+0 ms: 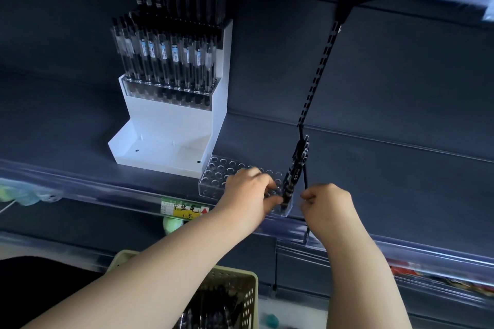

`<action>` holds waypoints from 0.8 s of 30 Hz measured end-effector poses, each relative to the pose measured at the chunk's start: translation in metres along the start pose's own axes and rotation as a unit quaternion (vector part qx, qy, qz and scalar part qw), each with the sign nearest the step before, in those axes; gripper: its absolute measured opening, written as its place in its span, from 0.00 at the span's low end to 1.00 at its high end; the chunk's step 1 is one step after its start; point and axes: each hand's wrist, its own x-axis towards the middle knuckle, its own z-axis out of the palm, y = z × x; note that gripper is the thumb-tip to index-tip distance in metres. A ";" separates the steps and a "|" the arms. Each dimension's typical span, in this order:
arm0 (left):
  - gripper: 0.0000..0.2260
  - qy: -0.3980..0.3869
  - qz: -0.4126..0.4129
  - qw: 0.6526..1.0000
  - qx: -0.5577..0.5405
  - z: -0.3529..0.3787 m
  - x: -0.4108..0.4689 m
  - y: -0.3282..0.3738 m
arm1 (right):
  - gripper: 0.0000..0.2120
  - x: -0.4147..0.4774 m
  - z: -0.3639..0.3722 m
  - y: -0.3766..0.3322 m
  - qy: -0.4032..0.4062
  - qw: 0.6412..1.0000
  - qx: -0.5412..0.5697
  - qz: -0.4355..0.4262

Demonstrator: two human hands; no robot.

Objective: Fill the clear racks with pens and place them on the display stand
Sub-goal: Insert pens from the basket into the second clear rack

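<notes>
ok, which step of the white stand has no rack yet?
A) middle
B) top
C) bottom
C: the stand's bottom step is bare, while racks of pens fill the two steps above it.

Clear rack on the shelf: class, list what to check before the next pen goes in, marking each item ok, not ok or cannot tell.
1. Left hand holds the clear rack steady: ok.
2. Right hand pinches a pen: ok.
3. Empty holes remain in the rack: ok, most are free.
4. Rack full enough for the stand: not ok, only its right end holds standing pens.
5. Display stand has a free tier: ok, the lowest.
6. Basket holds more pens: ok.
</notes>
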 end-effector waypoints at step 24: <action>0.16 -0.147 -0.134 0.978 0.058 -0.023 -0.215 -0.148 | 0.13 -0.172 0.200 -0.042 -0.256 0.960 -0.115 0.002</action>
